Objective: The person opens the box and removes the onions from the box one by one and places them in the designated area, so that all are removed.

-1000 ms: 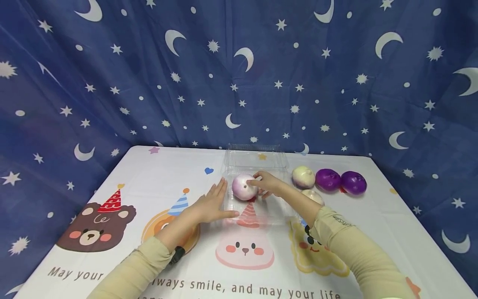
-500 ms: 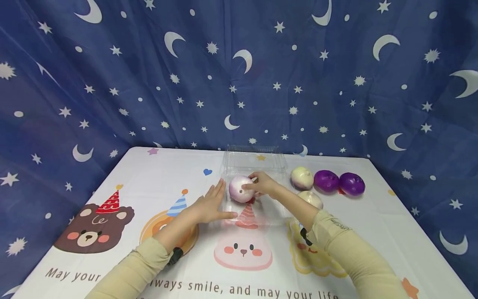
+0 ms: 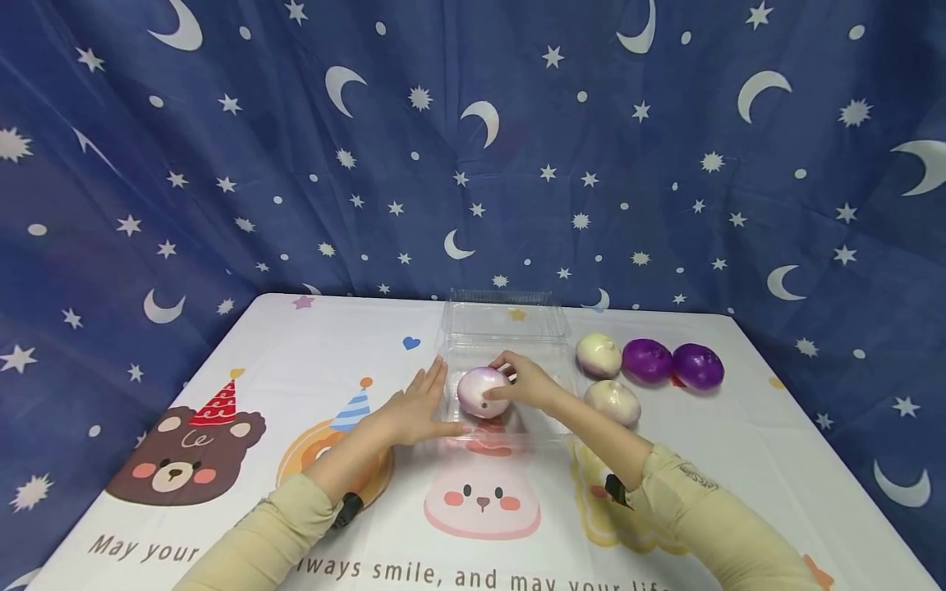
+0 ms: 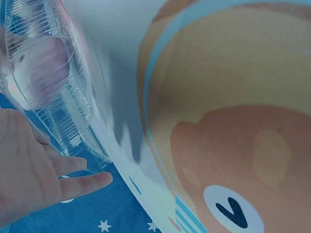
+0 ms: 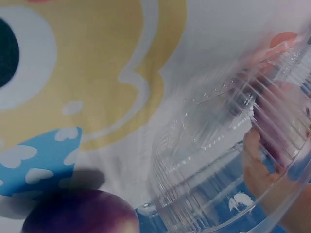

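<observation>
My right hand grips a pale pink-and-white onion inside a clear plastic clamshell container, near its left side. In the right wrist view the fingers show through the ribbed wall against the onion's purple side. My left hand rests along the container's left side, its fingers straight and thumb spread toward the front edge. From the left wrist, that hand appears beside the ribbed wall, and the onion shows through the plastic.
The container's lid stands open at the back. Right of the container are two whitish onions, one behind and one nearer. Two dark purple onions sit farther right. A starry blue curtain hangs behind the table.
My right hand first shifts the onion slightly left, then brings it nearer the front of the container. The left hand stays at the container's left side.
</observation>
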`<state>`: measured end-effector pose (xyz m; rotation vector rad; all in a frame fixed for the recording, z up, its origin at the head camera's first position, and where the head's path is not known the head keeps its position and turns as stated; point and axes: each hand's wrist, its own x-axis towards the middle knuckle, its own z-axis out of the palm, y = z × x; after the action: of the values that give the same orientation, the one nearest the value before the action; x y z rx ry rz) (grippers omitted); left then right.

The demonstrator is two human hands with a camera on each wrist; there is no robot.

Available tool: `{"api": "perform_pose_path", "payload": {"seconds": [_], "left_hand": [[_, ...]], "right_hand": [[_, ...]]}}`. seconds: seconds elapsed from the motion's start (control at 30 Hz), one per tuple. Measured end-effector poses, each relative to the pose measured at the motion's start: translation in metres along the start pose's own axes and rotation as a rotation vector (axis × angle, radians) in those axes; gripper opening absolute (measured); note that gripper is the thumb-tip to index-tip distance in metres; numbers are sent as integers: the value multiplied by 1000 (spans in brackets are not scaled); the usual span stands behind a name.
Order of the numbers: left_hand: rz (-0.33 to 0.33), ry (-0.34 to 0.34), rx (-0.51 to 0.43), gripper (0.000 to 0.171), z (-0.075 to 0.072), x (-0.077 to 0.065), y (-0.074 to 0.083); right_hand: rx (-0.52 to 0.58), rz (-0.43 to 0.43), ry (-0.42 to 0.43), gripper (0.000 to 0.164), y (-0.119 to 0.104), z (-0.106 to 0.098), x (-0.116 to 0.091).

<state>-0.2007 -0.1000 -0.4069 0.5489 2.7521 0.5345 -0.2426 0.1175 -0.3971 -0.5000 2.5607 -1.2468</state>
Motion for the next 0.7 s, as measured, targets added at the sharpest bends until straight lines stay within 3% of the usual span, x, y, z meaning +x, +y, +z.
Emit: {"api": "perform_pose_path", "payload": {"seconds": [0.27,0.7], "left_hand": [[-5,0,-1,109,0,-1,-2],[-8,9,-17,109,-2,-1,1]], "right_hand": [[-81,-31,105,45,2,-3,-8],[89,-116,140,51,5,-12,-25]]}}
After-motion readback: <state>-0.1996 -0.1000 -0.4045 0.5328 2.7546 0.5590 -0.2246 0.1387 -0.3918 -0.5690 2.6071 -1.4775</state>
